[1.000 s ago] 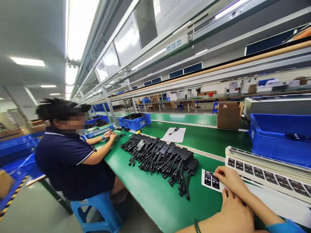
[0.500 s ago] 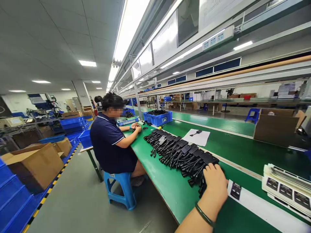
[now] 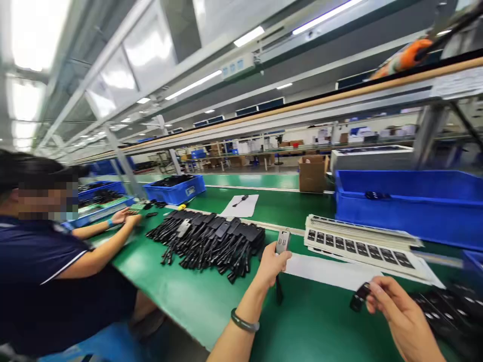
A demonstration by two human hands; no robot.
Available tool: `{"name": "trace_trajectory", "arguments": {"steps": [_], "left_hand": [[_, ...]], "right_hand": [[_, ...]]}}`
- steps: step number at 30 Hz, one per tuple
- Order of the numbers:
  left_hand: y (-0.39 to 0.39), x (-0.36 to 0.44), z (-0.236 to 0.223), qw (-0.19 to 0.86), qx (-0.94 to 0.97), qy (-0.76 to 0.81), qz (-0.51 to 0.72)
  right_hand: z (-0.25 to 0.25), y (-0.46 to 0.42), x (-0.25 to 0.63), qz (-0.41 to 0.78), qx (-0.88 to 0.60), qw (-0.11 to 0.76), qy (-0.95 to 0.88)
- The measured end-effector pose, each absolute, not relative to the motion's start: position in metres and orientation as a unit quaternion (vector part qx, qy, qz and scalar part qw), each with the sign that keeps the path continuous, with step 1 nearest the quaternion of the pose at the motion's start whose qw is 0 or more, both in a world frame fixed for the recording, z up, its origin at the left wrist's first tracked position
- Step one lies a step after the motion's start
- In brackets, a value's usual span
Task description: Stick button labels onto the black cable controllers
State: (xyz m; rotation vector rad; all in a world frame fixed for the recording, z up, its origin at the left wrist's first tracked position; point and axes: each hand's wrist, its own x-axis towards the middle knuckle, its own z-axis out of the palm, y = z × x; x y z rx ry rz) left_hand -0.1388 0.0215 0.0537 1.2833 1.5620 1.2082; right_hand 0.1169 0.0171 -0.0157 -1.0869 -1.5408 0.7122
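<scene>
My left hand [image 3: 268, 267], with a dark bracelet at the wrist, grips a small cabled device [image 3: 283, 241]. Its grey slotted face points up, and a short black cable [image 3: 278, 291] dangles below the fingers. To the left of this hand lies a long heap of black cabled devices [image 3: 215, 236] on the green bench. On the right, the thumb and fingers of my right hand [image 3: 396, 309] pinch a small black part [image 3: 359, 297] above the bench; its exact kind is unclear. Beside that hand is a pile of similar black parts [image 3: 453, 317], blurred.
Label sheets [image 3: 354, 246] lie stacked behind a white paper strip [image 3: 328, 271]. A large blue bin [image 3: 407, 213] stands at back right, a smaller blue crate [image 3: 175, 188] at back left. A co-worker [image 3: 41, 271] sits at the left, hands on a small board.
The view has swung right. My left hand has come away from the heap with a cabled device in it. My right hand has come into view, holding a black part.
</scene>
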Motion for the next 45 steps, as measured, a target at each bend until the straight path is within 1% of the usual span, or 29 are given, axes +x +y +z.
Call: {"name": "trace_trajectory", "arguments": {"steps": [3,5,8,14,17,22,28,36,45], "left_hand": [[0.018,-0.103,0.038,0.546,0.462,0.513,0.476],[0.012,-0.084,0.028,0.610,0.419,0.476,0.475],[0.003,-0.066,0.018,0.658,0.384,0.454,0.463],[-0.004,-0.057,0.014,0.716,0.390,0.402,0.416],[-0.006,-0.055,0.015,0.741,0.390,0.377,0.396],[-0.007,-0.052,0.016,0.777,0.376,0.353,0.361],[-0.008,-0.052,0.014,0.798,0.372,0.329,0.341],[-0.007,-0.052,0.013,0.800,0.375,0.324,0.337],[-0.008,-0.051,0.015,0.797,0.383,0.330,0.330]], "right_hand": [[-0.002,0.015,0.114,0.415,-0.413,0.571,-0.575],[0.001,0.014,0.114,0.451,-0.400,0.579,-0.549],[0.002,0.011,0.114,0.476,-0.383,0.590,-0.527],[0.004,0.011,0.111,0.482,-0.377,0.592,-0.524],[0.007,0.013,0.111,0.474,-0.401,0.578,-0.530],[0.007,0.014,0.111,0.471,-0.441,0.529,-0.551],[0.006,0.008,0.107,0.483,-0.463,0.493,-0.556],[0.006,0.007,0.108,0.451,-0.469,0.496,-0.575],[0.011,0.005,0.107,0.457,-0.473,0.498,-0.565]]}}
